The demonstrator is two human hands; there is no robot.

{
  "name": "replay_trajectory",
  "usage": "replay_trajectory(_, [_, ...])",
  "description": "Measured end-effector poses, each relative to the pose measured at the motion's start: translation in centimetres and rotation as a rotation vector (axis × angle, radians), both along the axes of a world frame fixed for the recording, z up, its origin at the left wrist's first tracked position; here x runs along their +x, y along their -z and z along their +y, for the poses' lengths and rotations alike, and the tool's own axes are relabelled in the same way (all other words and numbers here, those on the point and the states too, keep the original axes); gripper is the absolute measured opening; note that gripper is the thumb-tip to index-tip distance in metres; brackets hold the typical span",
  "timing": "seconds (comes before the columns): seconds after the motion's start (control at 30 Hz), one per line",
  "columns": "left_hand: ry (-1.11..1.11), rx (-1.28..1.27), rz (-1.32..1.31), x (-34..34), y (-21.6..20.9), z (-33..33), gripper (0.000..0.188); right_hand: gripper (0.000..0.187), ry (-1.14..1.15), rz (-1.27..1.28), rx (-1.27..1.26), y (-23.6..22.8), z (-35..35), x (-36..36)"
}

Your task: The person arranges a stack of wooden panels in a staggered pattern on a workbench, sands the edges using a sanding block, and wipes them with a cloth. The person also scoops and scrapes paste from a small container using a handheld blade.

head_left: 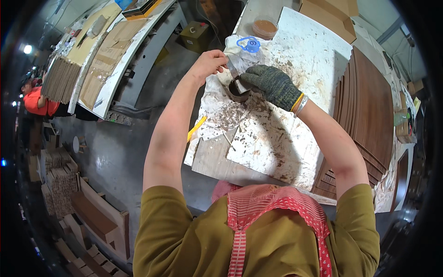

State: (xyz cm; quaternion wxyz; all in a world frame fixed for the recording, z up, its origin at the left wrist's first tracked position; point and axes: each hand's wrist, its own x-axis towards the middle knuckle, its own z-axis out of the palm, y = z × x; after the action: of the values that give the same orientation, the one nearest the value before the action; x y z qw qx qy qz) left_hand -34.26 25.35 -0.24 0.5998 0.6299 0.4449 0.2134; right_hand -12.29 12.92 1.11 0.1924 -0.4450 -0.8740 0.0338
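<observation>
My bare left hand (210, 66) is closed, its fingers pinching a thin flat strip (232, 69) that slants down to a small dark cup (238, 95). In a dark knit glove with a yellow cuff, my right hand (272, 84) is closed around a small pale flat piece (241, 86) at the cup's mouth. Its fingertips are partly hidden, and I cannot tell what kind of tool the piece is. The cup stands on a stained white cloth (210, 104). Just beyond my hands lies a blue plastic ring-shaped piece (249, 44).
A round clear tub of brown matter (265, 28) stands at the back. Brown panels (369, 97) are stacked at right, beside the smeared white board (309, 60). A yellow strip (197, 128) and thin stick (229, 141) lie nearer. Another person (39, 101) is far left.
</observation>
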Motion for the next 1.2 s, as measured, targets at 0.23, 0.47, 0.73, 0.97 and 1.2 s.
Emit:
replay_trajectory(0.23, [0.041, -0.048, -0.088, -0.7, 0.9, 0.0, 0.011, 0.037, -0.089, 0.036, 0.122, 0.7, 0.3, 0.3])
replay_trajectory(0.47, [-0.202, 0.05, -0.036, -0.7, 0.2, -1.5, 0.012, 0.019, 0.156, 0.092, 0.055, 1.3, -1.9, 1.0])
replay_trajectory(0.73, [-0.563, -0.139, -0.63, -1.7, 4.5, -7.4, 0.01, 0.026, 0.194, 2.11, -1.226, 2.6, -8.2, -1.5])
replay_trajectory(0.97, [-0.712, -0.48, -0.803, 1.1, 5.2, -12.8, 0.01, 0.035, 0.002, 2.324, -1.334, 5.6, -7.9, -3.3])
replay_trajectory(1.2, [-0.871, -0.394, -0.786, 2.0, 6.1, -13.2, 0.013, 0.036, 0.138, 2.406, -1.362, 6.0, -7.8, -5.0])
